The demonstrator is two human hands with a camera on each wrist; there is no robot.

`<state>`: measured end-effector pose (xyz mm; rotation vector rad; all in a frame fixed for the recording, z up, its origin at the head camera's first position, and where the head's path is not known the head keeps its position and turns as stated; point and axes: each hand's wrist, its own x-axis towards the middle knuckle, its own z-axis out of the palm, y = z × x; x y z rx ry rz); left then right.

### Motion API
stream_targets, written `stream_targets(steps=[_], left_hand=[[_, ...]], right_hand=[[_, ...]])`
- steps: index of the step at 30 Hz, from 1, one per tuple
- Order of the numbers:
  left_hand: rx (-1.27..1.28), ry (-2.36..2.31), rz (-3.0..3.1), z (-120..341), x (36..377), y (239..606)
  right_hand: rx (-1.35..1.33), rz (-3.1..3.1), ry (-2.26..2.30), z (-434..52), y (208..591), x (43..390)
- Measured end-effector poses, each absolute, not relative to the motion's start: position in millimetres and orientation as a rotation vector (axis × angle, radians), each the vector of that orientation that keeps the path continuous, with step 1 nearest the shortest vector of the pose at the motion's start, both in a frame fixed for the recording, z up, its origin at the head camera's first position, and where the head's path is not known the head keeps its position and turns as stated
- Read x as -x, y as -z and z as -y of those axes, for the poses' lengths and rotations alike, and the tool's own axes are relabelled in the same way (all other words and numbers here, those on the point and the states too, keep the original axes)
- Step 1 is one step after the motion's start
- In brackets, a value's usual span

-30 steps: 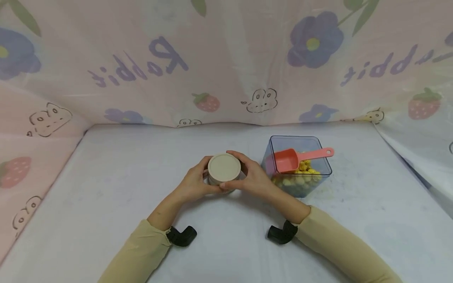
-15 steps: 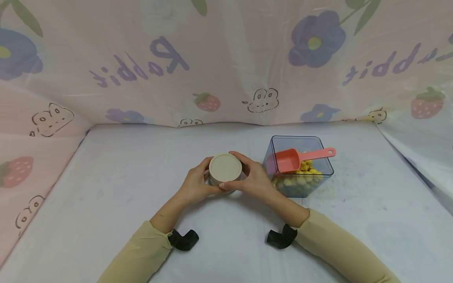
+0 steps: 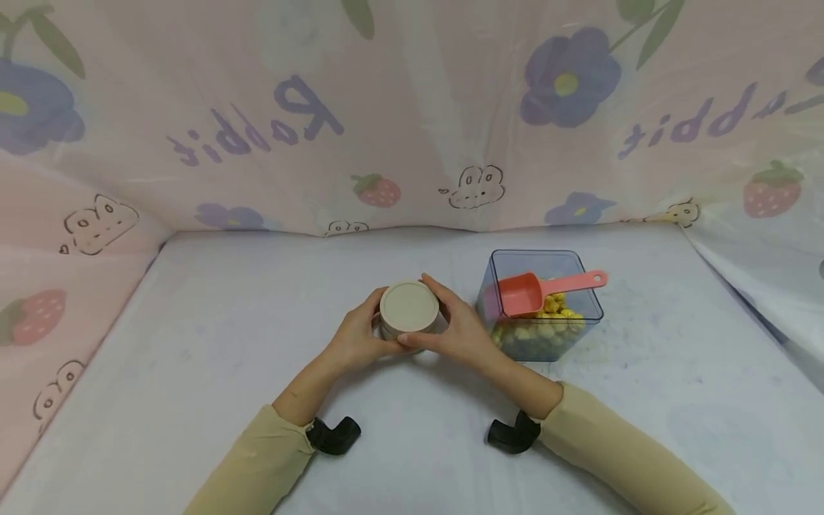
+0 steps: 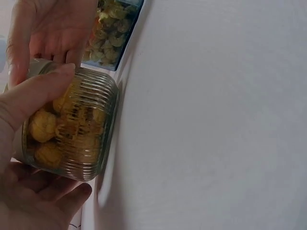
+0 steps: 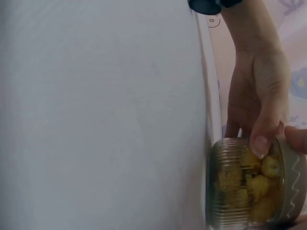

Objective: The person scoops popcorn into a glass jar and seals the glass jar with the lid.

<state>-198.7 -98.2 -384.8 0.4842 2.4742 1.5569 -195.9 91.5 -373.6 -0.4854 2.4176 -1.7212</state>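
A ribbed glass jar (image 4: 81, 129) with yellow popcorn inside stands on the white tabletop, topped by a round beige lid (image 3: 409, 306). My left hand (image 3: 355, 335) grips the jar from the left, its thumb (image 5: 261, 143) lying on the glass just under the lid. From the other side my right hand (image 3: 468, 330) holds the lid, thumb at the near edge and fingers at the far edge. In the head view the two thumbs meet at the jar's front. The lid's side bears a wavy line in the right wrist view.
Right of the jar stands a clear bluish square container (image 3: 547, 343) with yellow popcorn (image 3: 560, 309) in it. A pink scoop (image 3: 523, 295) lies in its mouth, handle over the right rim. A printed curtain (image 3: 412, 107) hangs behind the table.
Both hands stay round the jar and its lid. The right hand's fingertips at the far edge of the lid have slid slightly to the right. The head view shifts a little.
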Motion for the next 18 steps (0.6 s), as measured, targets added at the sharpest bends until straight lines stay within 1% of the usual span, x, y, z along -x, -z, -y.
stream_targets(steps=[3,6,10,13,18], left_hand=[[-0.478,-1.506,-2.5,100,198,384],[-0.529,-1.429,-2.56,103,197,382],[-0.598,-1.333,-2.635,109,195,374],[-0.585,-1.288,-2.663,113,193,366],[-0.591,-1.218,-2.724,119,191,358]], right_hand=[[0.495,-2.43,1.684,-92,373,194],[0.505,-2.439,1.66,-94,371,192],[0.497,-2.467,1.644,-96,367,190],[0.503,-2.509,1.631,-97,365,188],[0.597,-2.652,1.551,-98,358,181]])
